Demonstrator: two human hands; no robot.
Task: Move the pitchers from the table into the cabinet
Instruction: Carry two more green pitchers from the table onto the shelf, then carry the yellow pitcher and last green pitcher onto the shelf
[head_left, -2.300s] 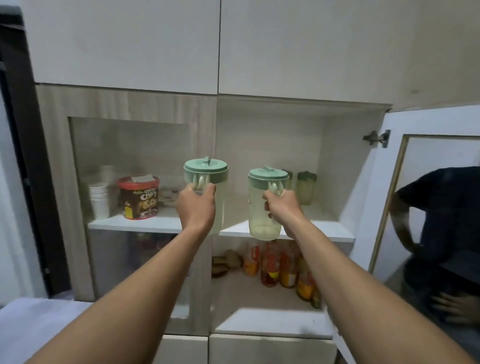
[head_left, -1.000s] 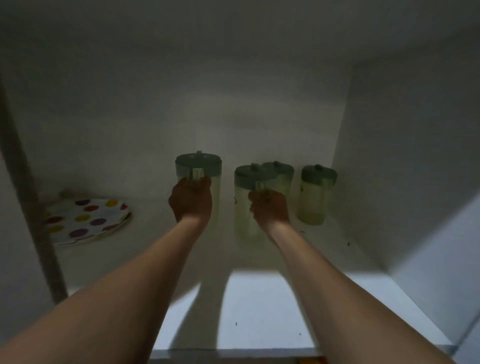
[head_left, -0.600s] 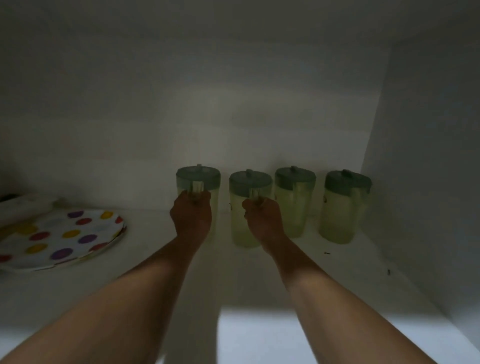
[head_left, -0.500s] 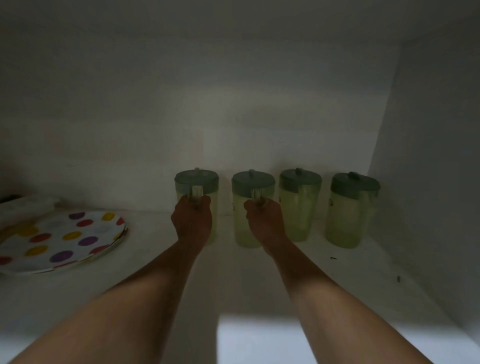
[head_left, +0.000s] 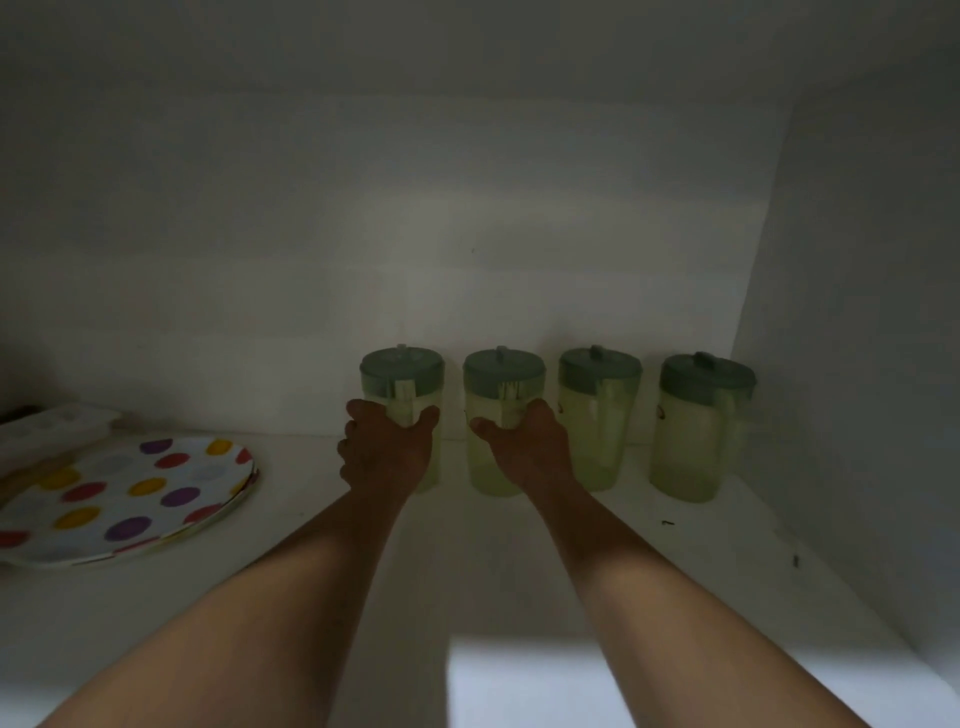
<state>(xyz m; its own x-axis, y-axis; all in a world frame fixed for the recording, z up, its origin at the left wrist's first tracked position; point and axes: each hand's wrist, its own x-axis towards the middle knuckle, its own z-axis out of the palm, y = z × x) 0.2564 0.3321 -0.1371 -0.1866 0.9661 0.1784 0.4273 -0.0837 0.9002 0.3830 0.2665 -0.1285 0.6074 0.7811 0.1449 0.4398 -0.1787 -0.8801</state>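
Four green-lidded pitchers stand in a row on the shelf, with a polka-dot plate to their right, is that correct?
Not quite: in the head view the polka-dot plate lies to the left of the four green-lidded pitchers on the shelf, not the right.

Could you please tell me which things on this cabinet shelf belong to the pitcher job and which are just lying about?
Part of the job: four green-lidded pitchers in a row on the shelf; left hand and right hand each grip one.

Just lying about: polka-dot plate, pale tray behind it.
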